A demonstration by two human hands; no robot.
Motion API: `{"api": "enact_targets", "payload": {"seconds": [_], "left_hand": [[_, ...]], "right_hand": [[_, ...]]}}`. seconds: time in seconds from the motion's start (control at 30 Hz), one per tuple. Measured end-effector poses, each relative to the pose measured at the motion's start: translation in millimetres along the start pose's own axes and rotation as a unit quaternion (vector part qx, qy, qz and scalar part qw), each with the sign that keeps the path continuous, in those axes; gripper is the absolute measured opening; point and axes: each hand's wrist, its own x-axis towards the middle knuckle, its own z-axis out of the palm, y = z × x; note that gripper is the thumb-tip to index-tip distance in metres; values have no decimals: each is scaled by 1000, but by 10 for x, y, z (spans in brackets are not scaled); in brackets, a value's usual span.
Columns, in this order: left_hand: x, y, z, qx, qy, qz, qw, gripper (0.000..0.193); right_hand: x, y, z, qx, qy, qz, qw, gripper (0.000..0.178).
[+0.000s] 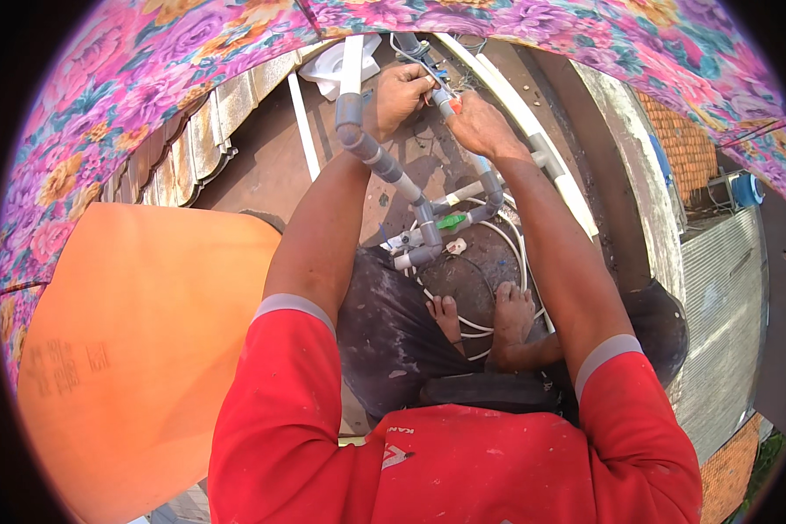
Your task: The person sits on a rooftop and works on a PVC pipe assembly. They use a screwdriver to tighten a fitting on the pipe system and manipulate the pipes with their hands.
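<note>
A grey plastic pipe (442,99) runs between my two hands at the top of the view. My left hand (400,98) is closed at its left side, thumb and finger pinched on something too small to make out. On the other side, my right hand (485,127) is closed, with a small orange-red piece (455,106) showing at its fingertips against the pipe. Thin wires (419,58) pass close to the fingers. Nearer me, grey elbows (349,134) join white and grey pipe lengths, and a green valve handle (451,221) sits on the lower run.
An orange tank (148,341) stands at the left. White hose (522,253) coils around my bare feet on the brown surface. A long white pipe (572,205) curves along the right. Flowered cloth (533,19) hangs overhead; a white plastic bag (327,70) lies beyond my left arm.
</note>
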Motion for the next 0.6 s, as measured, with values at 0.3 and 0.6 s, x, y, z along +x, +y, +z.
{"api": "enact_targets", "payload": {"seconds": [0.3,0.6], "left_hand": [[36,-31,-119,-91,-74,-22,993,15],[39,-77,-201,-173,-101,-40,979,13]], "right_hand": [[62,119,-152,189,-183,12,965,28],[9,168,-170,434,-243,42,867,18]]}}
